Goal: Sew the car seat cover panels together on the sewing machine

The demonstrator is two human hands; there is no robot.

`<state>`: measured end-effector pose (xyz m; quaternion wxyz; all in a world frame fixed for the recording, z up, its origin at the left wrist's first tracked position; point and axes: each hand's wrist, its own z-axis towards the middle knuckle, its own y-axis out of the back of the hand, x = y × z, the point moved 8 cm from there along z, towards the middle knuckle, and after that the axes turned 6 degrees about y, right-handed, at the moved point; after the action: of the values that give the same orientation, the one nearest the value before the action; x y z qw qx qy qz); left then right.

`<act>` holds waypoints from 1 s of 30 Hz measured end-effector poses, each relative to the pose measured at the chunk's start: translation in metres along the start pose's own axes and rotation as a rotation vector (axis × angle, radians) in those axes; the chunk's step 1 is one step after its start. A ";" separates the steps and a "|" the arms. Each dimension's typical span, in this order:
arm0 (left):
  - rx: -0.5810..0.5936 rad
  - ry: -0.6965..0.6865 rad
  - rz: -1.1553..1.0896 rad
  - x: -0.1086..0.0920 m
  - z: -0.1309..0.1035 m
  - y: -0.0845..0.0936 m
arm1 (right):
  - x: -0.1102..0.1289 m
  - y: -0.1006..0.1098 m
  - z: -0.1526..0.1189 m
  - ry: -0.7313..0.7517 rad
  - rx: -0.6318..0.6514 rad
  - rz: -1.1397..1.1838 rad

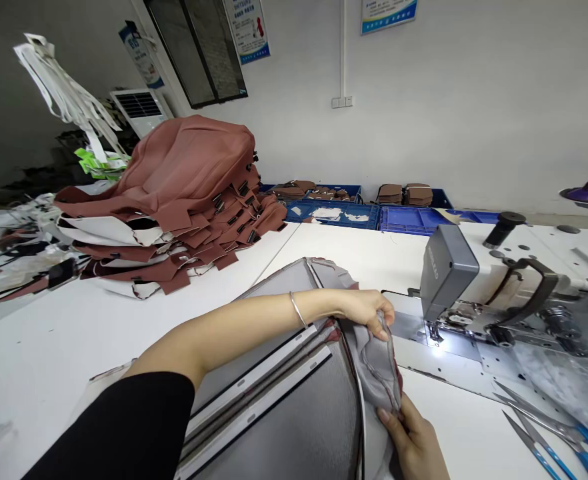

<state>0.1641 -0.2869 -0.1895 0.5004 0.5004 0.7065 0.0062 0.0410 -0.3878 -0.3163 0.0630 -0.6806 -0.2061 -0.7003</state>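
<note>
A seat cover lies with its grey backing up on the white table, with maroon showing along its seams. Two pale strips run across it at a slant. My left hand reaches over the cover and pinches the upper part of its right-hand edge. Lower along the same edge, my right hand grips the fabric between thumb and fingers. Between the two hands the edge is bunched and curved. Just right of my left hand stands a sewing machine, its needle area lit; the fabric is apart from the needle.
Two blue-handled cutting tools lie at the lower right beside clear plastic. A tall pile of maroon covers is at the left, near hanging white straps. Blue crates with brown pieces line the wall.
</note>
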 end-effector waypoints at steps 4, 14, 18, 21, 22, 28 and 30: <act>-0.298 0.186 0.327 -0.009 0.005 0.018 | 0.014 0.008 0.027 0.024 -0.073 0.028; -0.451 0.214 0.298 0.029 0.032 -0.016 | 0.023 0.049 0.067 0.025 -0.406 -0.262; -0.244 0.160 0.177 0.041 0.037 -0.009 | 0.037 0.044 0.072 0.098 -0.437 -0.347; -0.130 0.121 0.061 0.046 0.042 -0.013 | 0.043 0.041 0.070 0.125 -0.459 -0.393; -0.138 0.107 0.029 0.048 0.043 -0.014 | 0.044 0.043 0.066 0.134 -0.464 -0.407; -0.349 0.154 -0.040 0.055 0.046 -0.004 | 0.050 0.160 -0.010 0.110 -0.799 -0.545; -0.395 0.198 0.094 0.049 0.050 0.000 | 0.052 0.234 -0.056 -0.039 -1.192 -0.665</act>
<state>0.1999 -0.2762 -0.2487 0.5158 0.4222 0.7132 0.2169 0.0714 -0.6110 -0.2176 -0.5448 -0.5121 0.0153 -0.6638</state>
